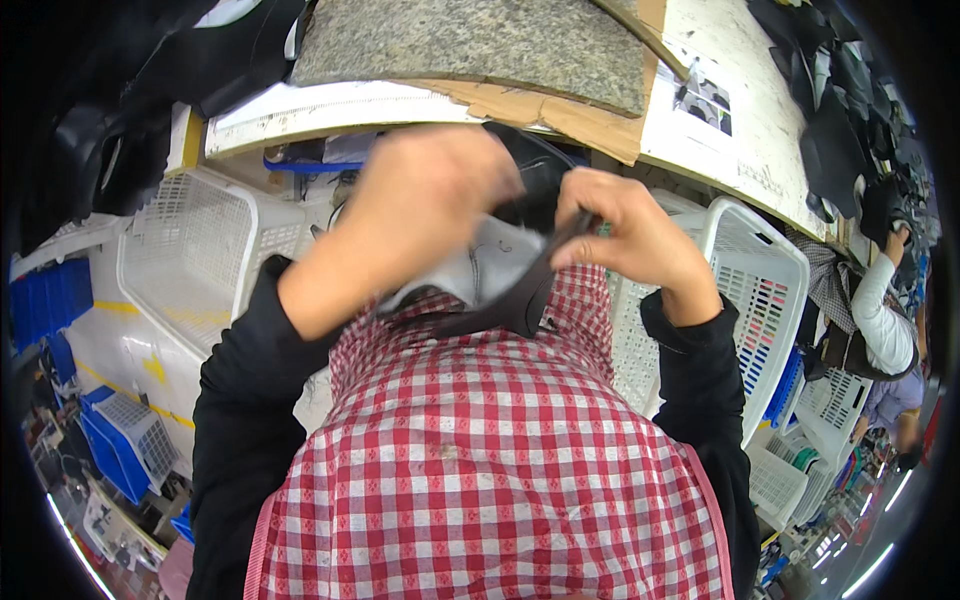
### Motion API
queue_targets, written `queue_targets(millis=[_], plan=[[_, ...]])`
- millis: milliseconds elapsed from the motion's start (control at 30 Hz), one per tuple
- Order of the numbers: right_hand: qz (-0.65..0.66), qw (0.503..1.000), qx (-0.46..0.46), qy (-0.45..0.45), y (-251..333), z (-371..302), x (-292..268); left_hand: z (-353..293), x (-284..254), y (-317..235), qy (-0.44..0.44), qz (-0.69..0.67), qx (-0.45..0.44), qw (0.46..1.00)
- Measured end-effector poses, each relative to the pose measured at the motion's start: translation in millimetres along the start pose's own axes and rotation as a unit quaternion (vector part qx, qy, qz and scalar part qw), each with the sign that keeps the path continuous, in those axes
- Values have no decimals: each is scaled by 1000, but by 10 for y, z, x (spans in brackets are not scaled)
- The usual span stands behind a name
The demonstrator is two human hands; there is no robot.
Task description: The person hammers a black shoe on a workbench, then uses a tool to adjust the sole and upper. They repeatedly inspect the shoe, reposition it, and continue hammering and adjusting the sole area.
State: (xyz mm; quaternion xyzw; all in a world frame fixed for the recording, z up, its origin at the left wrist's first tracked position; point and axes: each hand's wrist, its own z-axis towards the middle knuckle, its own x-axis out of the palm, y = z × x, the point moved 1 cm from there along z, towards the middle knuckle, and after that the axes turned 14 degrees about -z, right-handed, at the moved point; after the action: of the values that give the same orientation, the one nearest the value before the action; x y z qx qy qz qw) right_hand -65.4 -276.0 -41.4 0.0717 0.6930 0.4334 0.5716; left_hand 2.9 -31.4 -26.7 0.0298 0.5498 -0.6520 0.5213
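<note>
A black leather piece with a pale grey lining [492,268] lies over my lap against the red-and-white checked apron [500,420]. My right hand [628,232] is closed on its upper right edge, thumb and fingers pinching the black rim. My left hand [430,178] hovers over the piece's upper left part. Motion smears its fingers, so whether it grips anything cannot be made out. Behind both hands, just below the table edge, sits more black leather [535,170], partly hidden by them.
Ahead is a white worktable [740,150] carrying a speckled stone slab [470,45] and brown cardboard [560,112]. White plastic baskets stand at left [185,250] and right [760,270]. Black leather pieces [835,140] drape the table's right end. Another person [885,310] works at far right.
</note>
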Motion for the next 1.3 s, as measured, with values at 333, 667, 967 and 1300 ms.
queue_targets(millis=[333, 667, 967, 1300], plan=[[-120, 991, -28, -57, 240, -12, 22, -438, -292, -7, -83, 181, -61, 978], [-178, 980, -3, -90, 499, -225, 37, -496, 382, 152, 5, 125, -20, 992], [-241, 918, -94, -299, 764, -542, 211, -752, -105, -437, -53, 167, 196, 965], [-147, 941, 72, -295, 448, -601, 677, -823, 83, -337, 113, 25, 116, 987]])
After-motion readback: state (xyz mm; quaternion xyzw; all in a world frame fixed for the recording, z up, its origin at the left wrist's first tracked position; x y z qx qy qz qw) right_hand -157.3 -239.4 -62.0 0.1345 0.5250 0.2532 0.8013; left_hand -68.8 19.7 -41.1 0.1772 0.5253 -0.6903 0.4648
